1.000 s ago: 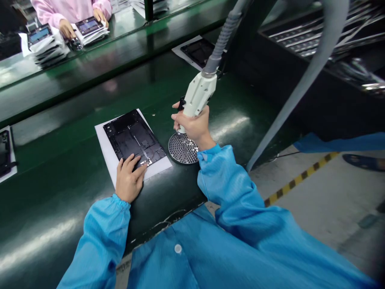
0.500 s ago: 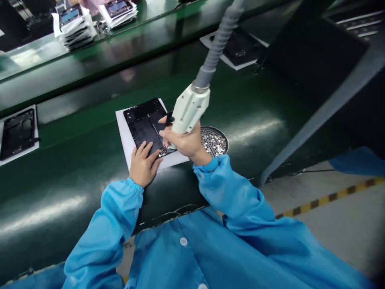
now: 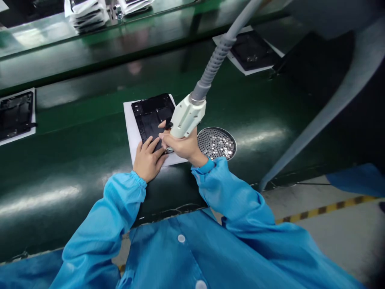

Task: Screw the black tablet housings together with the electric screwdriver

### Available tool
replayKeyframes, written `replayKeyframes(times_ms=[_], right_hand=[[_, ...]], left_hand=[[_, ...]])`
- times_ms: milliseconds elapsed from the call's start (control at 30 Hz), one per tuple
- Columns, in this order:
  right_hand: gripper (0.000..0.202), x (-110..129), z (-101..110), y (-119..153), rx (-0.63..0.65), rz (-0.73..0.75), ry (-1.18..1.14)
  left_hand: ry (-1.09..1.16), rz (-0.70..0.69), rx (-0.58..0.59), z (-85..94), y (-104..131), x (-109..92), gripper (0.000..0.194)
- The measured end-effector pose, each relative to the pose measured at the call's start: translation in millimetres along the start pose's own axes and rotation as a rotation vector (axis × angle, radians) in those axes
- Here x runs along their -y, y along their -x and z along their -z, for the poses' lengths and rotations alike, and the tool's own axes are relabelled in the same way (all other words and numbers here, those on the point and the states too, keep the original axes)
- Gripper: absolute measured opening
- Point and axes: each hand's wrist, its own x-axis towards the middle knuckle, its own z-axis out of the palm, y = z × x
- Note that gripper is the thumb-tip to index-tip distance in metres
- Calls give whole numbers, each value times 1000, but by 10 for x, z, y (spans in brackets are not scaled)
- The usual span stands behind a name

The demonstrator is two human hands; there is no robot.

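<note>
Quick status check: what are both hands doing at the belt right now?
Left hand flat on black panel, pinning it. Right hand gripping hose-fed driver, tip down at panel's near edge. Round screw tray beside, clear of the work.

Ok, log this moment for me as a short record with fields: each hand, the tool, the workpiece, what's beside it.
left hand: flat on the near edge of the black panel, fingers spread
right hand: gripping the white driver, tip down at the panel's near right corner
driver hose: grey, ribbed, runs up and away
panel support: white sheet on the green belt
beside: round perforated screw tray, right of the right hand
other panels: one at far left, one at upper right
</note>
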Motion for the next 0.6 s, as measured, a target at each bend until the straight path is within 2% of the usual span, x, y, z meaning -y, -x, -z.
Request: replayKeyframes(times_ms=[333,600], right_hand=[[25,-11,10,20,63,-10,21],[21,26,32,33,88,-53,7]], left_hand=[[0,-3,25,42,-14,-27,30],[4,-3,22,27,-6,-29,31]])
